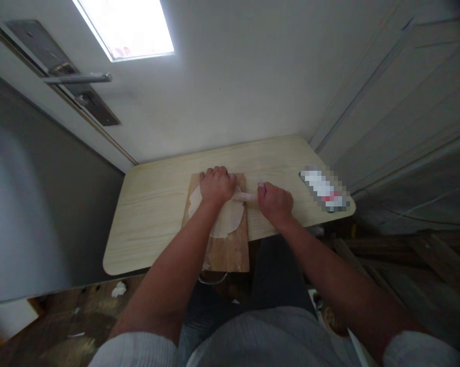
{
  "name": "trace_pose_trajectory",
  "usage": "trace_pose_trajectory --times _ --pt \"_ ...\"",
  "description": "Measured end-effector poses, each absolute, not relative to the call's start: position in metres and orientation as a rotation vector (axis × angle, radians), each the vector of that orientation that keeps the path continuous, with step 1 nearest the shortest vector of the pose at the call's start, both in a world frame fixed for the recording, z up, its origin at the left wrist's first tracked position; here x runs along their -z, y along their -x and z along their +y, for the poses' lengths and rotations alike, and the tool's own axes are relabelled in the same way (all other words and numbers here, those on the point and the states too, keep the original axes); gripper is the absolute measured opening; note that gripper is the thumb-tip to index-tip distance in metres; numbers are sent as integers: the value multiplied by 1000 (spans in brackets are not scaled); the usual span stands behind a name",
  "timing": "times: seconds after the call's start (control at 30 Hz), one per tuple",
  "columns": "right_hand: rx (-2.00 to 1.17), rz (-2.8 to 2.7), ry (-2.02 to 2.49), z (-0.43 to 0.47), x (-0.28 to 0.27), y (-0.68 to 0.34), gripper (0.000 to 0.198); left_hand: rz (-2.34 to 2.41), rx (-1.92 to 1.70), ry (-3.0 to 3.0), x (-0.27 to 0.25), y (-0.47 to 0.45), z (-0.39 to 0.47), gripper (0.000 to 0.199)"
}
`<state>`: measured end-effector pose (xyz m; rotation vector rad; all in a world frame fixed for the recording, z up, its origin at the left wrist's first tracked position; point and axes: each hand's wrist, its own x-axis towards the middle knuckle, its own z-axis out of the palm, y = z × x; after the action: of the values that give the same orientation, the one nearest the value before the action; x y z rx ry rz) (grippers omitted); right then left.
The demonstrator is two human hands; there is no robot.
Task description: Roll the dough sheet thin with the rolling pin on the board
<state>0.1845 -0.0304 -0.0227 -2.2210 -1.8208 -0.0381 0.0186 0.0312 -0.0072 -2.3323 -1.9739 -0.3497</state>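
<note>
A flat sheet of pale dough (230, 219) lies on a wooden cutting board (232, 252). Across its upper part runs a light rolling pin (247, 196), partly hidden by my hands. My left hand (217, 184) is closed over the pin's left part, above the dough, with the knuckles up. Beyond the board's right edge, my right hand (275, 203) is wrapped round the pin's right end.
The board rests on a pale wood-grain table (149, 214) and juts past its near edge. A phone-like object (323, 188), blurred out, lies at the right end. Behind stands a white door with a metal handle (80, 78).
</note>
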Motion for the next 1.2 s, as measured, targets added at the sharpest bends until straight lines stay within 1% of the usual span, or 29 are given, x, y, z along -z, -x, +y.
trace_pose_trajectory --times 0.5,0.8,1.2 --pt "15 -1777 2272 -15 21 -188 50 -2017 409 2317 8 -23 47 44" --pt "-30 -1744 2297 -4 15 -190 47 -2061 381 2320 7 -27 60 44" --pt "-61 -1719 2329 10 9 -194 46 -2193 302 2328 5 -34 74 51"
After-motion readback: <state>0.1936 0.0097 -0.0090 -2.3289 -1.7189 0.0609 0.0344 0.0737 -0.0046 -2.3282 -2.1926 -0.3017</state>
